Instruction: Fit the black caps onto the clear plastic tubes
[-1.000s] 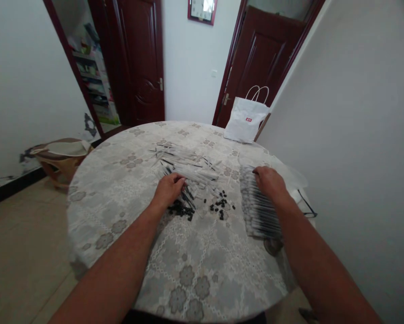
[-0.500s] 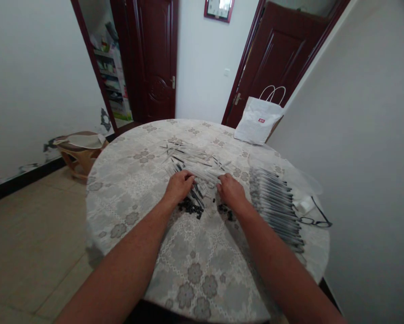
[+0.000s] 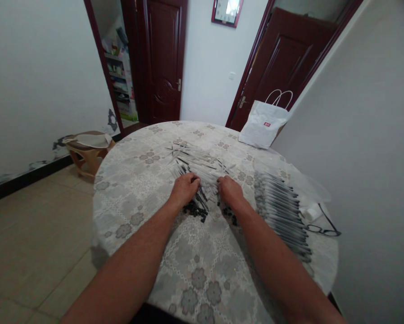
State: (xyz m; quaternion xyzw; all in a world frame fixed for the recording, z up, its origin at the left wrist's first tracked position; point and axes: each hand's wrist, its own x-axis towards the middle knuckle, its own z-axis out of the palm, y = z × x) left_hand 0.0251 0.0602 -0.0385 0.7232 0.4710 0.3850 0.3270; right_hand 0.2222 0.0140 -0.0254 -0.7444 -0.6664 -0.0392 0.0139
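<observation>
My left hand [image 3: 185, 189] is low over the table middle, its thumb and fingers pinched together; what lies between them is too small to make out. Facing it a short gap away is my right hand [image 3: 230, 191], fingers curled and tips hidden. Between and beyond the hands lie loose clear pen tubes [image 3: 206, 176]. Dark slim pen parts [image 3: 202, 196] lie beside my left fingers. Small black plugs or caps [image 3: 195, 210] are heaped under my left wrist, and more black pieces [image 3: 227, 212] lie beneath the right one.
Farther back spreads a pile of thin pen parts [image 3: 198, 155]. On the right, a long row of pens [image 3: 284, 211] lies by clear plastic, a white object [image 3: 311, 213] and eyeglasses [image 3: 323, 231]. A white paper bag [image 3: 264, 123] stands on the flowered tablecloth [image 3: 127, 180].
The camera view has shifted slightly, so the scene sits a little farther right and lower. Both hands stay over the pen parts, a little closer together.
</observation>
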